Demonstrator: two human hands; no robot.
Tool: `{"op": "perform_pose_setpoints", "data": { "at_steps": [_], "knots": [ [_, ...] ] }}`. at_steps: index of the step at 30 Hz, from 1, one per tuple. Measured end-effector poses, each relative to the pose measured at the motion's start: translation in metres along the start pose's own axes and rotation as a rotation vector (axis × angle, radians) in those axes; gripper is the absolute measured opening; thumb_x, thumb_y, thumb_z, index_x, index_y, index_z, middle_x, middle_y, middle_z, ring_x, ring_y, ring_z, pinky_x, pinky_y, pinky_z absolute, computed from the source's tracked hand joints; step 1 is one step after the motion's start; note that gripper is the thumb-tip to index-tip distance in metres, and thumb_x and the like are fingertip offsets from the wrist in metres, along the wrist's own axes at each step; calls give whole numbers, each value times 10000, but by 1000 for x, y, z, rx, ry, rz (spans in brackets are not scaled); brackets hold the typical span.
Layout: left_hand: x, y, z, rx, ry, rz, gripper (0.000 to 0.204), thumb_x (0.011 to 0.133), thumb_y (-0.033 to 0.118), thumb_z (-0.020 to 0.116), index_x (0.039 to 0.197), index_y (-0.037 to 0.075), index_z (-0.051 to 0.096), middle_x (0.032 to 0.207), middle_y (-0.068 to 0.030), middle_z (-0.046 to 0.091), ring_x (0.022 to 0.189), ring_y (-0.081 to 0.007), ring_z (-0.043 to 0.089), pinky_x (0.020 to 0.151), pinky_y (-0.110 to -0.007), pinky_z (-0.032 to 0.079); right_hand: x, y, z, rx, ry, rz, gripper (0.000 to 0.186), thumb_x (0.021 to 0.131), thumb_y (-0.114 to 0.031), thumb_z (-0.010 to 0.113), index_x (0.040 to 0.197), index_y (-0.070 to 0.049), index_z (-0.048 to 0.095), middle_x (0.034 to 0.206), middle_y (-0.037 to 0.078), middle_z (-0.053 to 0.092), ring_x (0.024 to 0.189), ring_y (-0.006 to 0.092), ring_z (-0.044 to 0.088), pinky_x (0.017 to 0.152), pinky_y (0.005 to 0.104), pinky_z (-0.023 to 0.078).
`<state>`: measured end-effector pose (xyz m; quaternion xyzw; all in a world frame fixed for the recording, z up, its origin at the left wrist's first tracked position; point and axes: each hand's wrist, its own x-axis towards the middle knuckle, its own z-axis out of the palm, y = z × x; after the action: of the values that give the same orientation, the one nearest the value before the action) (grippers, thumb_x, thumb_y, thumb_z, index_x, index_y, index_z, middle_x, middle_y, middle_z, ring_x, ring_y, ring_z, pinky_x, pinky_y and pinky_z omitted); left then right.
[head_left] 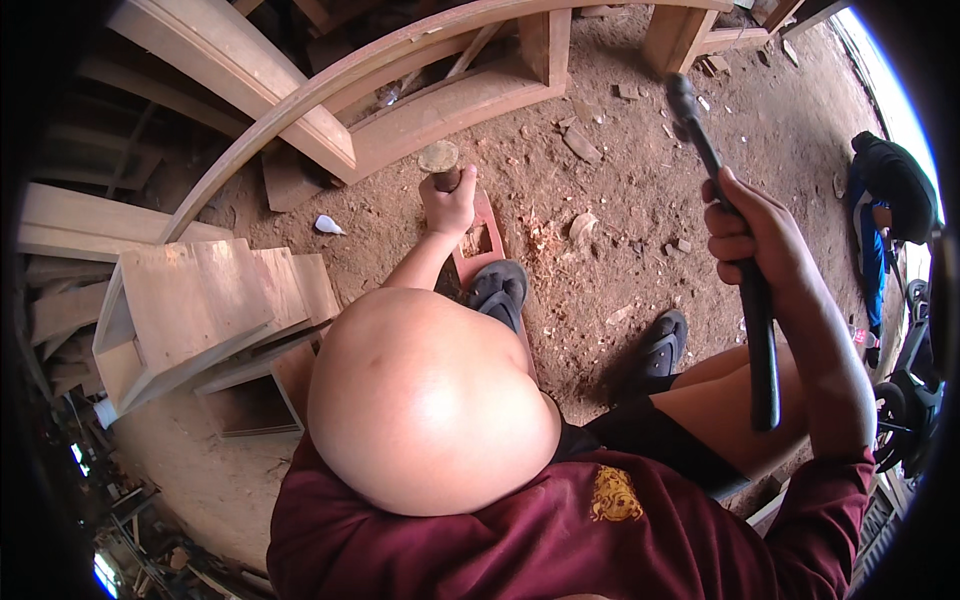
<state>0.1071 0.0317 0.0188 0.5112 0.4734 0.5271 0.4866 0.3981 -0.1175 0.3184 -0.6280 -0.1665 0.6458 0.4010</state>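
My left hand (pixel 450 208) is closed round the handle of a chisel (pixel 438 157), whose round, worn top points up; its blade is hidden below the fist. Under that hand lies a reddish wooden piece (pixel 484 210) with a slot cut in it. My sandalled left foot (pixel 498 284) rests on the wood. Raised at the right, my right hand (pixel 755 228) grips a hammer (pixel 764 350) by its black handle. The hammer's dark head (pixel 681 93) is up and forward, well apart from the chisel.
Wood shavings (pixel 545 238) and offcuts (pixel 580 145) litter the dirt floor. A curved wooden frame (pixel 450 115) spans the far side. Stacked wooden boxes (pixel 200 300) stand at left. Another person (pixel 890 190) bends over at the far right, near a motorcycle (pixel 910 390).
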Motion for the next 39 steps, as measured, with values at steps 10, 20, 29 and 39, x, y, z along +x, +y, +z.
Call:
{"op": "perform_pose_setpoints", "data": {
  "at_steps": [10,20,29,39],
  "knots": [
    [-15,27,9,175,-46,72,261,842,97,640,609,58,531,524,28,513,494,-82,498,474,-296,382,46,-22,115,-684,-62,-1145,365,1043,-357,393,993,-27,541,630,-2,469,502,108,439,470,267,394],
    [-8,15,-9,102,-46,53,219,820,88,647,626,52,552,552,37,533,517,-80,526,490,-298,396,58,-2,139,-1165,-124,-945,357,1005,-305,502,928,28,604,665,182,592,564,304,589,579,420,464],
    [-15,25,14,82,-67,67,200,819,108,654,647,44,575,571,18,570,527,-85,545,499,-307,415,93,59,129,-1295,-104,-694,349,1006,-286,480,897,29,583,656,219,608,600,400,611,573,484,478],
    [-17,20,2,141,-58,28,254,826,95,645,593,62,548,520,33,530,485,-72,514,464,-285,387,3,-55,165,-621,26,-1426,294,1002,-264,492,892,2,554,617,105,533,527,216,550,486,362,443]
  ]
}}
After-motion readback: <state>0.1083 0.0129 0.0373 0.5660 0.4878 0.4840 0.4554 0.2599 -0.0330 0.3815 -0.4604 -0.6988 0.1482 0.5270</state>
